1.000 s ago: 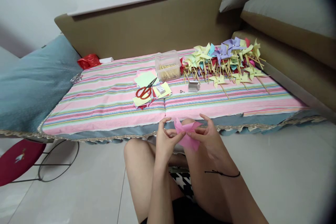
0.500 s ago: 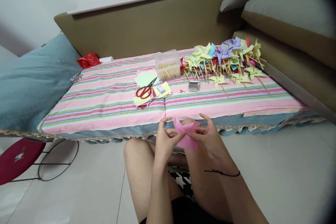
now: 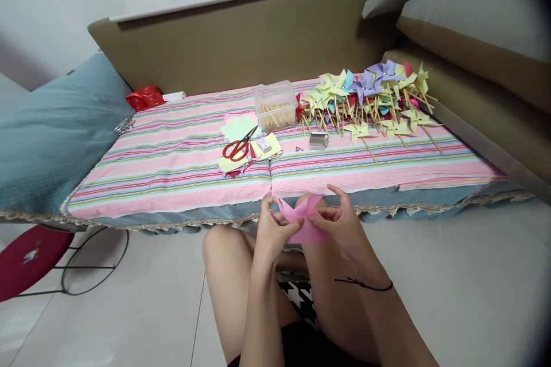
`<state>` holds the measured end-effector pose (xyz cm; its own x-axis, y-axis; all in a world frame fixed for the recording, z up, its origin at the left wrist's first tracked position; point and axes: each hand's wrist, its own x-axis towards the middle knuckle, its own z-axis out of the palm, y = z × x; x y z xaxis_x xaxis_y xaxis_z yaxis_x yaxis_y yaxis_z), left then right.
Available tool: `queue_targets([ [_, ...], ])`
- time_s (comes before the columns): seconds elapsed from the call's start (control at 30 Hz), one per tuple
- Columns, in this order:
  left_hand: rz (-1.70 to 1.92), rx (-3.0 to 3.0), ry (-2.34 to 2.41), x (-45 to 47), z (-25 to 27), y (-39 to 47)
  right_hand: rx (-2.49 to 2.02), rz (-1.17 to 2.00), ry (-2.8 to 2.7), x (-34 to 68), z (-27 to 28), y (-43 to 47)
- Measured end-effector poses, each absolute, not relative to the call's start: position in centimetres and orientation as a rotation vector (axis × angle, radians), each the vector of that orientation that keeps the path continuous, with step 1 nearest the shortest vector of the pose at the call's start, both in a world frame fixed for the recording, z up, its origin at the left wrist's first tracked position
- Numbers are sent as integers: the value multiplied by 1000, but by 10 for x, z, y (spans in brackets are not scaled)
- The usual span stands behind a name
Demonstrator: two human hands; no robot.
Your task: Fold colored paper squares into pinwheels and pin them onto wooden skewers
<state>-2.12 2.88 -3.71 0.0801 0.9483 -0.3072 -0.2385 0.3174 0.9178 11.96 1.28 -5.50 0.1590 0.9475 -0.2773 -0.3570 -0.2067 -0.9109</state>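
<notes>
Left hand (image 3: pixel 271 229) and right hand (image 3: pixel 344 225) both pinched the pink paper (image 3: pixel 310 233), which lay directly between them, neither hand nearer.

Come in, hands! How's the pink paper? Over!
Left hand and right hand pinching pink paper. Its tips stick up. Nothing seen in the way; scissors lie beyond, on papers.

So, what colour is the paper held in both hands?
The paper is pink, seen in the head view.
</notes>
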Motion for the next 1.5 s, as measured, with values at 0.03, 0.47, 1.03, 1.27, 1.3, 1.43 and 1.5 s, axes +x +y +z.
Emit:
queue_targets([
  [0.03,1050,804,1128,-21,-37,29,-1211,1373,-679,120,-53,13],
  [0.47,1534,341,1130,-18,-47,35,-1006,1532,-628,125,-55,12],
  [1.03,1740,368,1263,14,-43,22,-1241,612,-781,76,-42,5],
  [1.27,1715,438,1272,18,-47,21,-1264,148,-1212,81,-43,6],
  [1.3,1712,447,1271,19,-48,20,-1263,100,-1244,82,-41,7],
  [1.43,1705,474,1293,20,-47,20,-1209,-28,-1361,83,-40,8],
  [1.5,1701,478,1305,20,-47,19,-1196,-83,-1395,83,-40,8],
])
